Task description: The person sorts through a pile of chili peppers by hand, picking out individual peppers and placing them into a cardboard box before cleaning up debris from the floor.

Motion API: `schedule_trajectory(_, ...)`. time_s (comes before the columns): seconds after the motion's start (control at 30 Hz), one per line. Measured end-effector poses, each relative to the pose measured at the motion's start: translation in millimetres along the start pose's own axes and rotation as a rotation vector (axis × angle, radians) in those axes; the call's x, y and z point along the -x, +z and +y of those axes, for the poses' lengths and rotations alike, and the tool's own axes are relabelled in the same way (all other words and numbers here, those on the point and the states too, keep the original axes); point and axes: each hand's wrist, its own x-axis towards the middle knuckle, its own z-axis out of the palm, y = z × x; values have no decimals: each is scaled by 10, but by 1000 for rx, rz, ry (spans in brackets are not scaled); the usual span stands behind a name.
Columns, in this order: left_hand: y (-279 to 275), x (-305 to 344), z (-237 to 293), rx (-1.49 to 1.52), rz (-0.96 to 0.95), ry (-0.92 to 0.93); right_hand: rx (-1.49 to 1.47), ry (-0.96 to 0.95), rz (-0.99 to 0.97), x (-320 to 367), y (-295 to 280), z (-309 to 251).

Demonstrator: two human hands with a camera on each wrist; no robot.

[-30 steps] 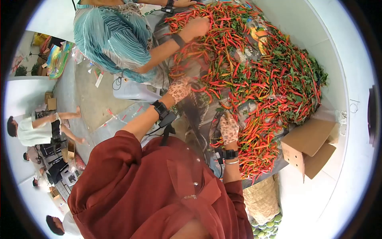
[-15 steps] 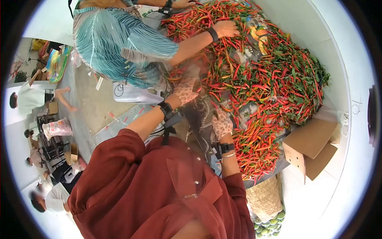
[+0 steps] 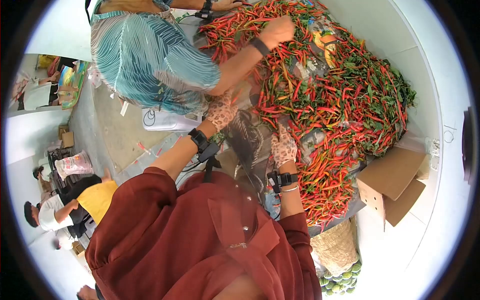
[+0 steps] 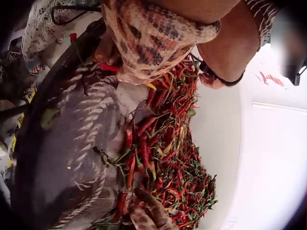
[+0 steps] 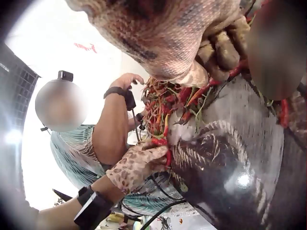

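A big pile of red chilies with green leaves [image 3: 340, 100] lies on a dark printed sheet [image 3: 245, 140]. Both my hands wear spotted gloves. My left hand [image 3: 221, 111] is at the pile's near edge, fingers curled round a few red chilies [image 5: 160, 143]. Its glove fills the top of the left wrist view [image 4: 153, 38], above more of the chilies [image 4: 163, 158]. My right hand [image 3: 283, 145] rests on the lower part of the pile. Its curled fingers [image 5: 220, 52] pinch a red chili [image 5: 237, 69].
Another person in a teal striped top reaches a bare hand [image 3: 277, 27] into the far side of the pile. A cardboard box [image 3: 392, 182] sits at the right, with a woven sack [image 3: 332, 247] and green fruits [image 3: 340, 280] below it. People move at the far left.
My right hand has moved up the pile, away from me. My left hand shifted slightly left. The other person's hand moved along the far chilies.
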Motion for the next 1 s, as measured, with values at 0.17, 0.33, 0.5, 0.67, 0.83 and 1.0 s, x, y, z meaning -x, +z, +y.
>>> schedule_trajectory(0.17, 4, -2, 430, 264, -323, 125, 54, -129, -100, -44, -77, -32)
schedule_trajectory(0.33, 187, 98, 548, 340, -251, 145, 42, 43, -68, -24, -102, -35)
schedule_trajectory(0.5, 12, 25, 356, 535, -376, 8, -131, 24, 63, 35, -66, 174)
schedule_trajectory(0.67, 42, 58, 270, 436, -211, 96, -157, -152, 46, 17, 32, 166)
schedule_trajectory(0.83, 52, 102, 532, 354, -257, 144, -35, -63, -44, -34, -22, -37)
schedule_trajectory(1.0, 195, 85, 760, 140, -360, 217, -28, -116, 28, -28, 51, 81)
